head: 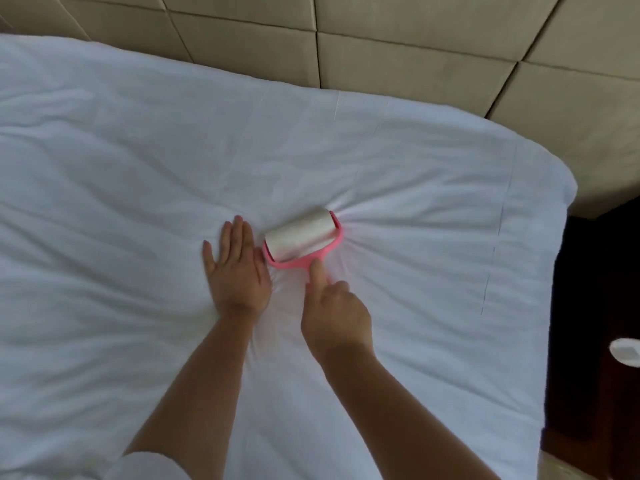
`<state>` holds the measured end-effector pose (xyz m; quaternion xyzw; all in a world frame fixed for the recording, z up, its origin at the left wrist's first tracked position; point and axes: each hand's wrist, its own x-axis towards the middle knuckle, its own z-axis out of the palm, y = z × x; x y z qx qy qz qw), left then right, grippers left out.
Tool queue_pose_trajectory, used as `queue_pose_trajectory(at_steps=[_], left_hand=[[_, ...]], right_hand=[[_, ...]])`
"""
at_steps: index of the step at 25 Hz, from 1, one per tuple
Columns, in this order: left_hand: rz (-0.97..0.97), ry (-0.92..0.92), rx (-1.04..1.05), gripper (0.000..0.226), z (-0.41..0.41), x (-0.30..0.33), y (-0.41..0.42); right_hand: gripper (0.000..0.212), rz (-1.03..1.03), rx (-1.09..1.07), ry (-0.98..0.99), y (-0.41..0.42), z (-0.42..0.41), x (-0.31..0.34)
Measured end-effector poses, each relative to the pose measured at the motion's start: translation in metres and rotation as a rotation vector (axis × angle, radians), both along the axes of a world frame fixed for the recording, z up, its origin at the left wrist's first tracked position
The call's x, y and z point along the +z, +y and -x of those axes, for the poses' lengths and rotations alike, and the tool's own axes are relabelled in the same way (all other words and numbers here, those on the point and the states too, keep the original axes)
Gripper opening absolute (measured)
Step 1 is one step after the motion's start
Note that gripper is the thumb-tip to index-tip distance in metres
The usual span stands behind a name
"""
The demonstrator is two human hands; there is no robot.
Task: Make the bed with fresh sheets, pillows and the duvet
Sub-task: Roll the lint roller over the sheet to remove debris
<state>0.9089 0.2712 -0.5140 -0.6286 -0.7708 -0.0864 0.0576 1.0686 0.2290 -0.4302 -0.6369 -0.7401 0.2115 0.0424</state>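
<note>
1. On the bed, near its head end, a white sheet (346, 140) is spread over the mattress and reaches the quilted beige headboard (415, 46). No pillows and no duvet are in sight, so I judge the task is at an early stage: sheet laid, surface being cleaned, pillows and duvet left to do.
2. My left hand (237, 268) lies flat on the sheet, fingers straight and together, pressing the cloth taut.
3. My right hand (337, 317) grips the handle of a pink lint roller (303, 242), fingers curled round it, index finger stretched along the stem.
4. The roller's white drum rests on the sheet just beside my left fingertips, ahead of my right grip. Creases fan out from it.
5. At the far right, beyond the bed's edge, a dark wooden surface (595, 306) holds a small white object (625, 353) that I cannot identify.
</note>
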Motion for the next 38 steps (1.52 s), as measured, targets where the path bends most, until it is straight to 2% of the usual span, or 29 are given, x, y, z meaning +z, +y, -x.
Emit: queue_pose_trajectory(at_steps=[2, 6, 10, 11, 15, 19, 31, 38], left_hand=[[0.018, 0.018, 0.025, 0.059, 0.002, -0.003, 0.008], [0.001, 0.027, 0.014, 0.057, 0.007, -0.013, 0.017], [-0.076, 0.032, 0.008, 0.053, 0.009, -0.016, 0.017], [-0.097, 0.036, 0.005, 0.053, 0.009, -0.017, 0.016], [-0.147, 0.039, 0.008, 0.051, 0.008, -0.015, 0.019], [-0.154, 0.051, 0.053, 0.052, 0.009, -0.017, 0.020], [-0.104, 0.018, 0.064, 0.054, 0.006, -0.008, 0.019], [-0.089, 0.042, 0.032, 0.057, 0.014, -0.011, 0.026]], right_hand=[[0.062, 0.106, 0.021, -0.044, 0.014, 0.001, 0.000], [0.083, 0.010, 0.004, -0.037, 0.035, 0.008, -0.008], [0.060, 0.064, 0.152, -0.082, 0.068, 0.014, -0.004], [0.057, 0.063, 0.164, -0.037, 0.077, 0.015, -0.003], [0.052, -0.011, 0.115, 0.034, 0.109, 0.028, -0.001], [0.047, -0.013, 0.172, 0.008, 0.132, 0.032, -0.007], [0.049, 0.044, 0.220, 0.004, 0.069, -0.024, -0.006], [0.048, -0.012, 0.202, -0.007, 0.099, 0.002, -0.015]])
